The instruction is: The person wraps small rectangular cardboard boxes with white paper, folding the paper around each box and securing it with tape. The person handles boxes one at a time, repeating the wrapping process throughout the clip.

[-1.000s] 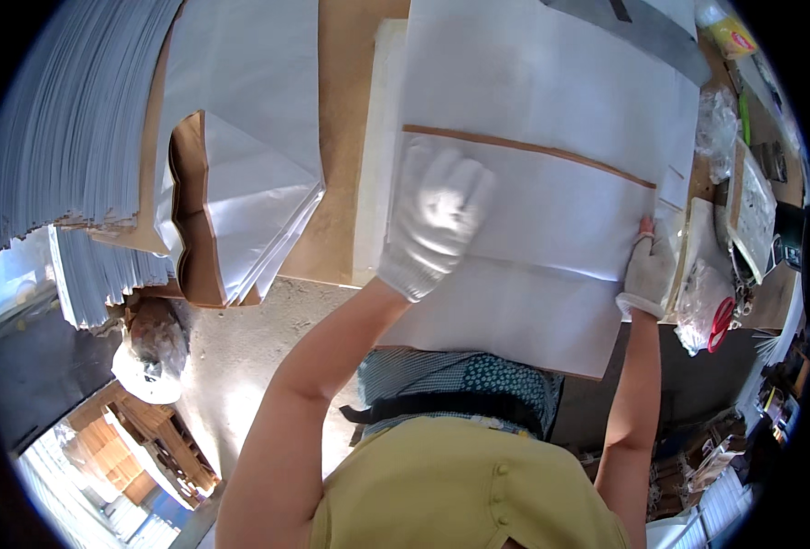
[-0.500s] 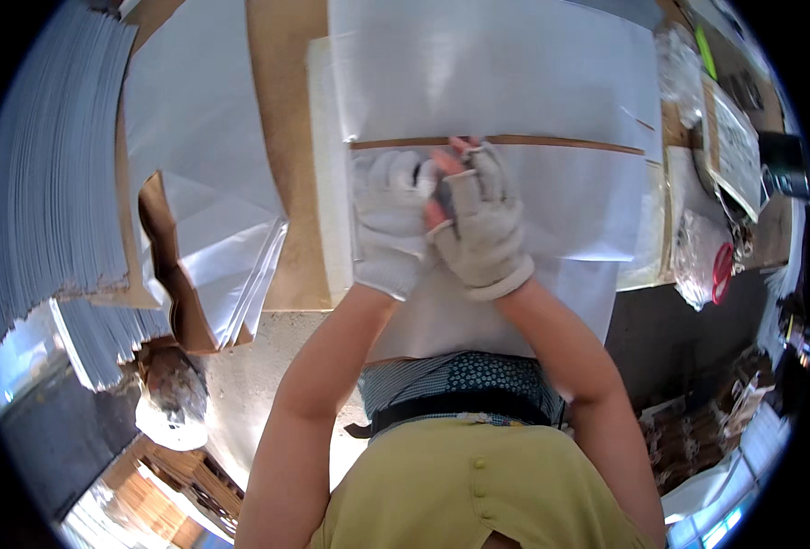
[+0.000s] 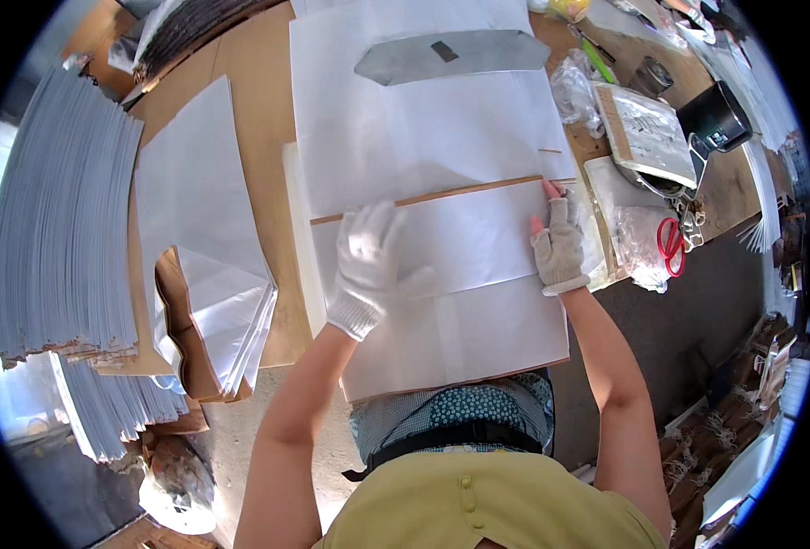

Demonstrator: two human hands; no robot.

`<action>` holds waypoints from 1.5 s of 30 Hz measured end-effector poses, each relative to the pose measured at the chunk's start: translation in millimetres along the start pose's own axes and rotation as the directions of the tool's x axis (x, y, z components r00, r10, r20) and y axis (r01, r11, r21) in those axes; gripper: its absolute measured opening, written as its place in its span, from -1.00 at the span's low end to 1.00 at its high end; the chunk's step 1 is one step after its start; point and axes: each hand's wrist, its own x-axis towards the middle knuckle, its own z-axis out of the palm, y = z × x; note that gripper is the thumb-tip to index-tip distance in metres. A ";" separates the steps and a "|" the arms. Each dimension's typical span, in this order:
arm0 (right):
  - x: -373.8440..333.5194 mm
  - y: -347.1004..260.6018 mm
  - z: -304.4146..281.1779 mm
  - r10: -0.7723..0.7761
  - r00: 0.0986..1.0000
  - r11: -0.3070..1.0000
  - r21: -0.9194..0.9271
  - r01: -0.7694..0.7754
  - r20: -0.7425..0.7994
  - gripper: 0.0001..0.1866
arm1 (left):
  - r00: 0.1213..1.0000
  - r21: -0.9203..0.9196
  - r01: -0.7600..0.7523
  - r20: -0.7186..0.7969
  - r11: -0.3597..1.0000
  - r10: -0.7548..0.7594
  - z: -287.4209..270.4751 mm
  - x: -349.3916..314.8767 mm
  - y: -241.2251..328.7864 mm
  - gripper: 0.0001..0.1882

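A large white paper sheet with a brown edge (image 3: 478, 316) lies in front of me, with a band folded across it. My left hand (image 3: 368, 256), in a white knit glove, is over the left part of that band with fingers apart, slightly blurred. At the band's right end rests my right hand (image 3: 560, 242), in a fingerless glove, fingers stretched along the edge and bare fingertips showing. Neither hand visibly holds anything. Beyond lies more white paper (image 3: 405, 128), with a flat grey plate (image 3: 455, 57) with pointed ends on top.
At left stand a tall stack of white sheets (image 3: 62, 220) and some folded white paper with brown insides (image 3: 203, 183). On the right are red-handled scissors (image 3: 670, 247), a clear plastic bag (image 3: 638, 242), a clipboard-like board (image 3: 647, 133) and a black cup (image 3: 716, 117).
My hands were together at the band's left part. Now the right hand has moved right to the band's far end, and the left stays at the left. The view has shifted, showing the grey plate.
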 end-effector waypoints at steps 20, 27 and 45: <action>37.3 -131.2 -97.8 -0.464 0.762 0.869 0.067 0.490 0.452 -0.82 | 0.990 0.266 -0.057 0.143 0.962 0.019 -110.5 -3.3 123.4 -0.43; 31.5 -127.8 -90.9 -0.531 0.789 0.804 -0.111 0.584 0.307 -0.85 | 0.927 0.001 -0.062 0.370 0.998 0.057 -103.2 -27.3 163.8 -0.72; -43.2 38.6 -93.2 0.102 0.926 0.942 -0.334 0.028 0.364 -0.87 | 0.461 0.100 -0.168 0.887 0.981 -0.012 47.7 76.3 142.1 -0.72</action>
